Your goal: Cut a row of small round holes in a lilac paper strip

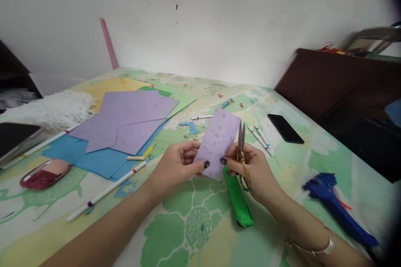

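The left hand (184,160) holds the lower left edge of a purple strip (219,137), its grip closed on the paper with the thumb lying on the face. The right hand (250,167) grips the strip's lower right edge between thumb and fingers, and the same hand also carries the scissors (241,146), blades pointing up beside the paper and gold-coloured handles hanging by the palm. The strip is tilted above the desk (175,238), between the two hands, and shows a row of small pink marks. Just below it lies a green tool (238,200), partly behind the right hand's side of the strip. Past the strip are a blue paper scrap (188,127) and a white pen (202,117). To the right of the scissors lie white markers (261,139), then a black phone (285,128), and nearer the right forearm a blue glue gun (338,208). On the left, overlapping purple sheets (125,117) rest partly over blue sheets (84,156), with a white stick (108,192) in front and a dark red case (46,174) near them.
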`<move>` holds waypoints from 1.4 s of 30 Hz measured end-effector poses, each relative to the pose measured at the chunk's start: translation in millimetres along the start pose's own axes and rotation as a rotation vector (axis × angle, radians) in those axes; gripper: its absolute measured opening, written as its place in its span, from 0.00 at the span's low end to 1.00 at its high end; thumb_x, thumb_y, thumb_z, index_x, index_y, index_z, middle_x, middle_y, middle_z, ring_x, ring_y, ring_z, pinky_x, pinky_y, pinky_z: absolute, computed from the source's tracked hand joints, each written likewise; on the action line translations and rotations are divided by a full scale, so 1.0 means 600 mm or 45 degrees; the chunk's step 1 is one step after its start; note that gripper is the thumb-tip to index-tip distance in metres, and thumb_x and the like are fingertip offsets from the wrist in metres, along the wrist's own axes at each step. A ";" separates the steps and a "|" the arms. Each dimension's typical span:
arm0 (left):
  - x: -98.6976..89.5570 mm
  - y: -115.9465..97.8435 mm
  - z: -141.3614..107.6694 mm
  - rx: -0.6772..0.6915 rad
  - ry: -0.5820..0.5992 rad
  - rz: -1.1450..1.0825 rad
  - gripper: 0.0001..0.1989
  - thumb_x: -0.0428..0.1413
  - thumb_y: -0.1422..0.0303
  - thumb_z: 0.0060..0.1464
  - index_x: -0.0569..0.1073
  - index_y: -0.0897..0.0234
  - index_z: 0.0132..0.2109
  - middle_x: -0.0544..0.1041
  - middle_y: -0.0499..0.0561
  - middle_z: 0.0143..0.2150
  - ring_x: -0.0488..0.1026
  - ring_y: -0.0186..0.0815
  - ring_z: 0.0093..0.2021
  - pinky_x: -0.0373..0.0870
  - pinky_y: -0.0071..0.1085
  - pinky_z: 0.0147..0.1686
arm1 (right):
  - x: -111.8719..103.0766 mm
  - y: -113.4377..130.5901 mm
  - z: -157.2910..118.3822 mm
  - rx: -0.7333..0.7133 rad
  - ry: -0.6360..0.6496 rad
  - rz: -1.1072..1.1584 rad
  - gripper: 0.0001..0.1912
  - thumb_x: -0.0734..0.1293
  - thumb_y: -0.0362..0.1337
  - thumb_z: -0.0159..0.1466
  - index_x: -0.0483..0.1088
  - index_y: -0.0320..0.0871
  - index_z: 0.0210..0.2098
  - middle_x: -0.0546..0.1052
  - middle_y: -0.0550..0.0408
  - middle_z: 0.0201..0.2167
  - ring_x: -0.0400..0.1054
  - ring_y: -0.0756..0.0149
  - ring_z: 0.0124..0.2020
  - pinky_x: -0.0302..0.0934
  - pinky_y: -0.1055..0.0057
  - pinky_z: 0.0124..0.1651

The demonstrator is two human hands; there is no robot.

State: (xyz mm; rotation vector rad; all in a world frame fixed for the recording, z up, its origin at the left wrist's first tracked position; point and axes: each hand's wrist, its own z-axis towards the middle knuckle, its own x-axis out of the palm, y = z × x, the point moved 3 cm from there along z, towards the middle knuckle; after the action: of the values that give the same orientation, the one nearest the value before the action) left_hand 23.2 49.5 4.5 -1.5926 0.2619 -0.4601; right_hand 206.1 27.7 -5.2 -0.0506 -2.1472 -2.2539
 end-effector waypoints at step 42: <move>-0.030 -0.015 0.005 -0.011 -0.217 -0.475 0.11 0.66 0.71 0.42 0.78 0.67 0.37 0.80 0.52 0.35 0.75 0.33 0.34 0.72 0.25 0.34 | -0.027 0.001 0.011 -0.059 -0.187 0.095 0.14 0.76 0.40 0.52 0.70 0.42 0.33 0.66 0.66 0.17 0.61 0.77 0.15 0.55 0.79 0.18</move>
State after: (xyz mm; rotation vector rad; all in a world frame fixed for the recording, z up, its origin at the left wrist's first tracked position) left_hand 7.7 60.8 10.8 -1.6834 -0.1665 -0.6044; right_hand 222.2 34.5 -5.1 -0.3010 -2.1208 -2.3249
